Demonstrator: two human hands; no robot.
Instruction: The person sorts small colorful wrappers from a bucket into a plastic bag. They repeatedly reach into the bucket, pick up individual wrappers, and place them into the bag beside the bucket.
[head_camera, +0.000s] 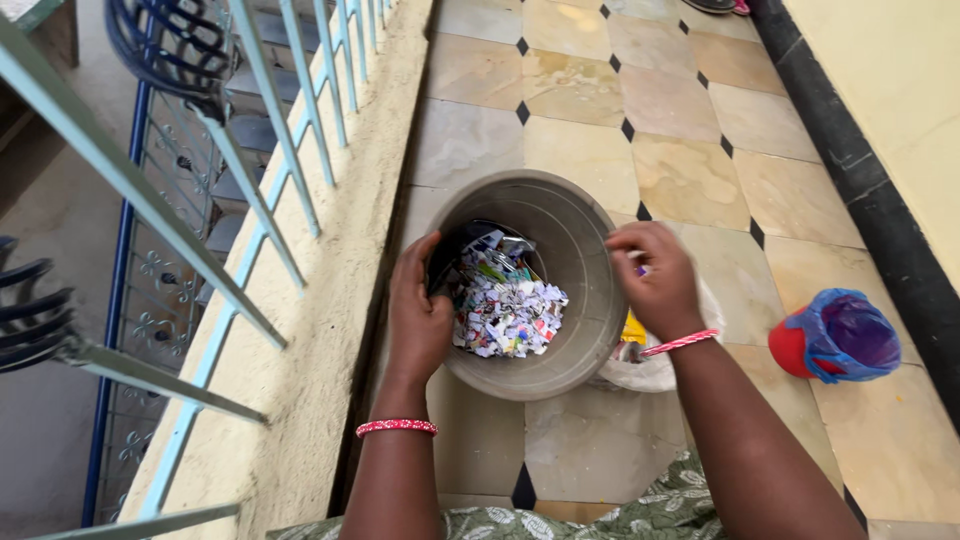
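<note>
Clearly both hands steady the grey bucket (585, 350) on the tiled floor (690, 175) beside the ledge: left hand (418, 315) curled over its near rim, right hand (655, 280) pinching the far rim, paper scraps (505, 310) inside.

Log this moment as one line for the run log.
left hand: grips bin rim | right hand: on opposite rim | grey bin: tilted, paper scraps inside | floor: red bucket, blue liner

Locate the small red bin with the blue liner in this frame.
In the head view, the red bin stands on the tiled floor at the right, just beyond the right hand and the grey tub of shredded paper, near the dark wall skirting.
</note>
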